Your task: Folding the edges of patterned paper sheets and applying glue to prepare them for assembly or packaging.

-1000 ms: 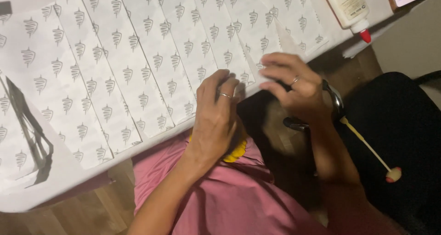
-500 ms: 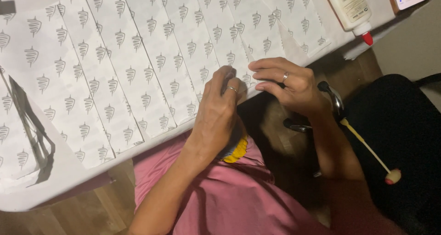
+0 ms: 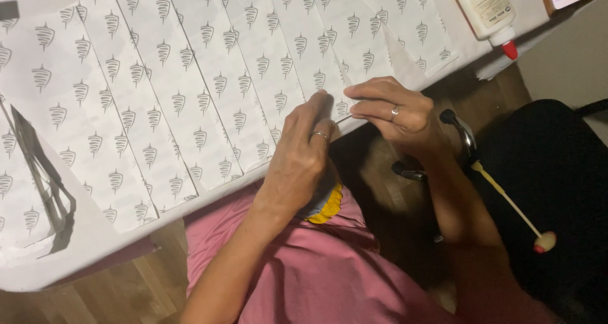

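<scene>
Wood-plank flooring shows below a white table (image 3: pixel 88 254) whose top is laid over with long strips of thin white paper (image 3: pixel 190 96), each printed with rows of small grey ribbed cone shapes and set side by side at a slant. You sit at the table's near edge, pink cloth over your lap. Your left hand (image 3: pixel 301 162) rests at that edge, 1 plain ring on it, its fingertips pressing the end of a paper strip (image 3: pixel 316 70). Your right hand (image 3: pixel 399 112), also ringed, is just beside the left, thumb and forefinger pinched on the strip's thin near edge where it lifts off the table. Under your left wrist a soft yellow and grey thing (image 3: pixel 326 203) peeks out; its kind cannot be told. At the table's far right corner lies a white plastic glue bottle (image 3: pixel 484 7) with a red tip. Right of the table, a slim wooden stick (image 3: pixel 506 200) with a round knob end leans against a black chair
</scene>
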